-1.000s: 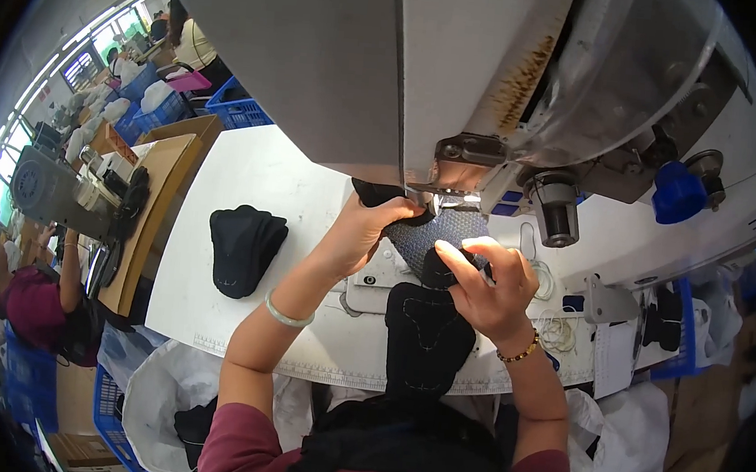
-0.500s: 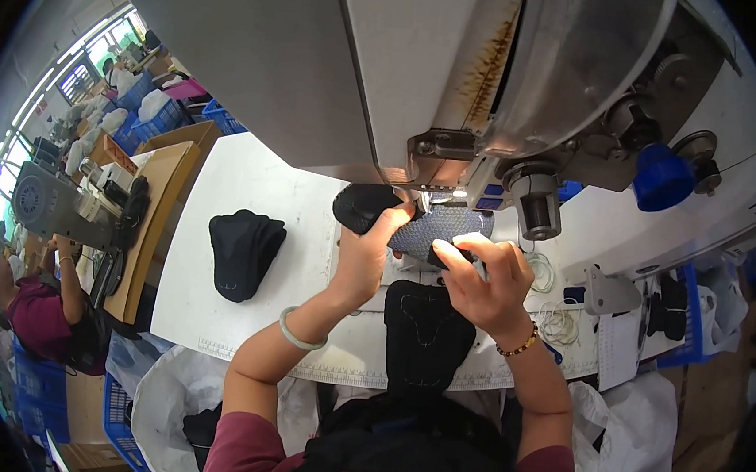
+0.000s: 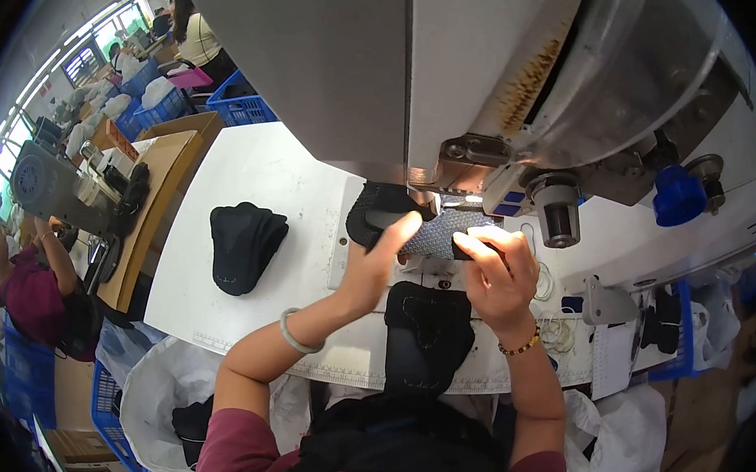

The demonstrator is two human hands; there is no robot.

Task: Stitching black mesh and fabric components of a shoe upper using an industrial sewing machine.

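Under the head of a sewing machine lies a fabric piece, grey mesh on the right and black on the left. My left hand grips its near edge, the thumb lying on top and the other fingers mostly hidden. At the right end, my right hand pinches the grey mesh between thumb and fingers. Closer to me, a black shaped fabric piece with light stitched outlines hangs over the table's front edge. A stack of similar black pieces sits to the left of my left forearm.
The white table has a ruler strip along its curved front edge. Loose pale cord and a grey metal bracket are on the right. A white sack stands below left. Another person works at the far left.
The whole view has shifted slightly, and a person in a light top now shows at the upper left. My right fingers have drawn together at the mesh's right end; both hands remain on the fabric.
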